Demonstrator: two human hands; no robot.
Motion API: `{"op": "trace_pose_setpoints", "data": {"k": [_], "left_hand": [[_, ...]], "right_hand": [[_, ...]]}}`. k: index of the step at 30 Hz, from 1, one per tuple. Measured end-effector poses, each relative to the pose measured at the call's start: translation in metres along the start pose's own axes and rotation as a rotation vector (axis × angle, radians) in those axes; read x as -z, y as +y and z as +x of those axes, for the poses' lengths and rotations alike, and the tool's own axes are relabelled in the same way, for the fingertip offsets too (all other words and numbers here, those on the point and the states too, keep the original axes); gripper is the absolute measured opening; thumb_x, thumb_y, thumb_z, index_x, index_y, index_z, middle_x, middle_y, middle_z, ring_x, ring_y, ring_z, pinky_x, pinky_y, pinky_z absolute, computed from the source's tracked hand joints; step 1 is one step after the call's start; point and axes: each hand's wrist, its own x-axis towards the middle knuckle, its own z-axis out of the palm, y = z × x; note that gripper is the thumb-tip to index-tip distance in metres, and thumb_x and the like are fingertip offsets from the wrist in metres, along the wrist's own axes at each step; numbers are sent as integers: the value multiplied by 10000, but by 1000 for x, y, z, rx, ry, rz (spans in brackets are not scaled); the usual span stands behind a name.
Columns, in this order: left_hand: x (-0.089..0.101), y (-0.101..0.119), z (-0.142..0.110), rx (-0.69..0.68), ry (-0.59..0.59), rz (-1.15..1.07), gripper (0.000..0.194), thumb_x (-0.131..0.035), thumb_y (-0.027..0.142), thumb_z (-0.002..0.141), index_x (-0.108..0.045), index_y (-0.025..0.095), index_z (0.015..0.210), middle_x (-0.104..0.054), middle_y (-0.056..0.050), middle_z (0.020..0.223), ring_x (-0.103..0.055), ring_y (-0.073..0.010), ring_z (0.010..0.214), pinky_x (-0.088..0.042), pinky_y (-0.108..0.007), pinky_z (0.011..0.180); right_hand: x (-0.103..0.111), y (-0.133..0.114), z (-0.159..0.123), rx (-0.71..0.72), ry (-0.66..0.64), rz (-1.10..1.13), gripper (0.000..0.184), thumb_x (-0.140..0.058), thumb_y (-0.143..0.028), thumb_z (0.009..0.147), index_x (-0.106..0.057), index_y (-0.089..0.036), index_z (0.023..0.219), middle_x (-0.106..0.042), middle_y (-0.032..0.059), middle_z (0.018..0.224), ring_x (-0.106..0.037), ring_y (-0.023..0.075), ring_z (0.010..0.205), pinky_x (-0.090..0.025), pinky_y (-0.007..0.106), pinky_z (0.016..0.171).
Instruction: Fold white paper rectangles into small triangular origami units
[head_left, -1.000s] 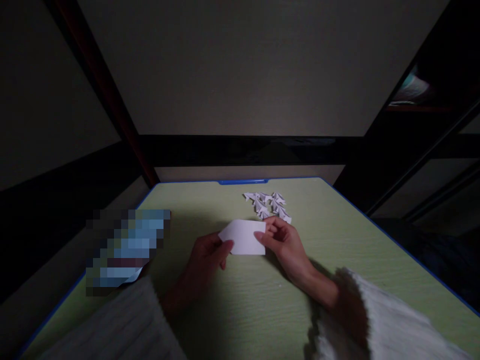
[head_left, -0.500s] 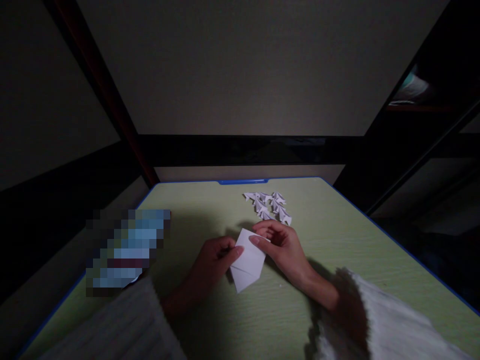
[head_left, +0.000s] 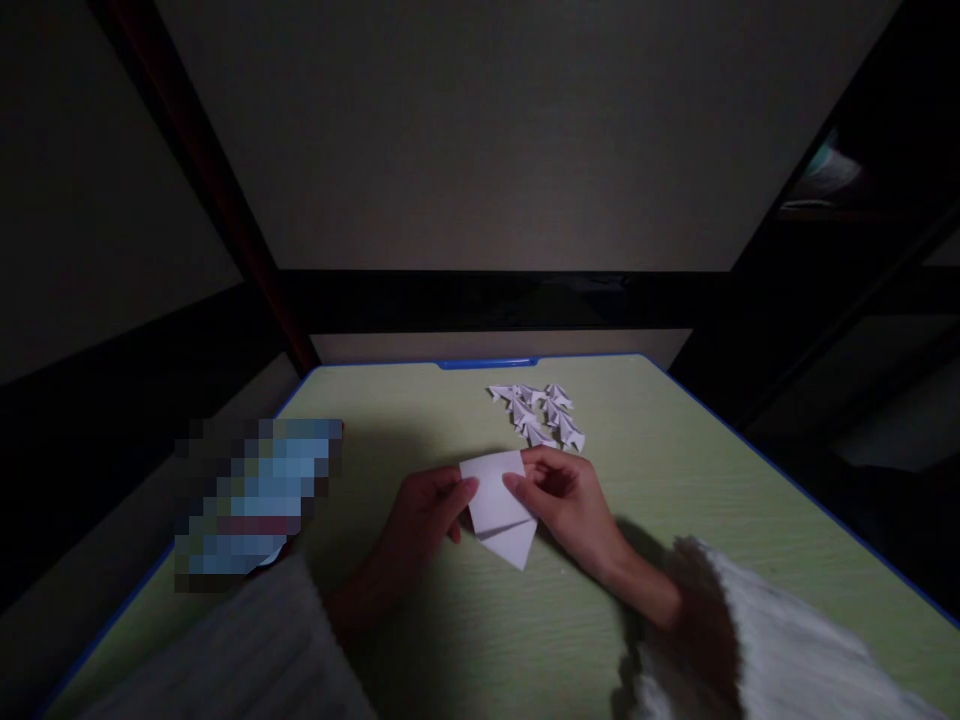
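A folded piece of white paper (head_left: 496, 500) is held up between my two hands, above the table. My left hand (head_left: 435, 505) pinches its left edge, with the thumb on the near face. On the opposite edge, my right hand (head_left: 559, 490) grips it with thumb in front and fingers behind. A crease crosses the lower part of the sheet, and a pointed flap sticks out below it. Just beyond my right hand lie several small folded white paper pieces (head_left: 559, 410) in a loose cluster. The fingers behind the sheet are partly hidden.
The light green table (head_left: 675, 480) has a blue rim and a blue grip (head_left: 487, 363) at its far edge. On the left lies a pixelated, bluish flat object (head_left: 270, 490). A pale panel (head_left: 487, 140) rises behind the table.
The white paper has turned in my hands, so its pointed flap now hangs at the lower right instead of the lower left. Both hands have shifted slightly around its edges.
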Motion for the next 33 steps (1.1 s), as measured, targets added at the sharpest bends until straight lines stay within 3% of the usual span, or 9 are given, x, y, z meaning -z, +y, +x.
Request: {"op": "trace_pose_setpoints", "data": {"k": [3, 8, 11, 20, 26, 33], "left_hand": [[0, 1, -1, 10, -3, -2, 251, -520, 284, 632, -503, 133, 432, -498, 32, 380, -390, -50, 319, -302, -161, 346], [0, 5, -2, 34, 55, -113, 189, -545, 271, 583, -552, 120, 469, -532, 16, 396, -457, -80, 353, -365, -184, 377], [0, 7, -3, 38, 77, -162, 148, -550, 246, 558, -563, 119, 484, -537, 20, 411, -480, -90, 375, -391, -193, 395], [0, 10, -4, 15, 143, -242, 99, -548, 206, 566, -535, 133, 500, -526, 43, 453, -487, -79, 423, -399, -171, 415], [1, 9, -4, 4, 172, -247, 127, -552, 221, 578, -522, 134, 491, -510, 47, 434, -483, -84, 413, -412, -173, 393], [1, 1, 0, 96, 126, -354, 158, -554, 273, 601, -512, 141, 524, -528, 39, 462, -509, -101, 435, -446, -209, 416]], "right_hand": [[1, -1, -4, 91, 14, -160, 138, -587, -228, 674, -617, -120, 754, -550, -9, 551, -447, 69, 450, -341, 183, 402], [2, -7, -11, 384, -256, -463, 240, -465, -169, 781, -604, -188, 976, -612, 44, 783, -534, 132, 699, -424, 252, 612], [3, -8, -13, 455, -328, -522, 306, -423, -133, 802, -545, -225, 1067, -600, 46, 863, -527, 132, 748, -424, 272, 666], [6, -5, -11, 523, -314, -583, 304, -405, -112, 802, -568, -198, 1044, -527, 22, 666, -474, 108, 584, -366, 222, 504], [7, -4, -13, 601, -317, -634, 318, -396, -118, 807, -546, -199, 1076, -450, 1, 608, -429, 99, 544, -348, 205, 475], [7, -2, -13, 690, -330, -687, 320, -402, -107, 802, -544, -185, 1079, -482, 21, 638, -457, 110, 569, -383, 216, 497]]}}
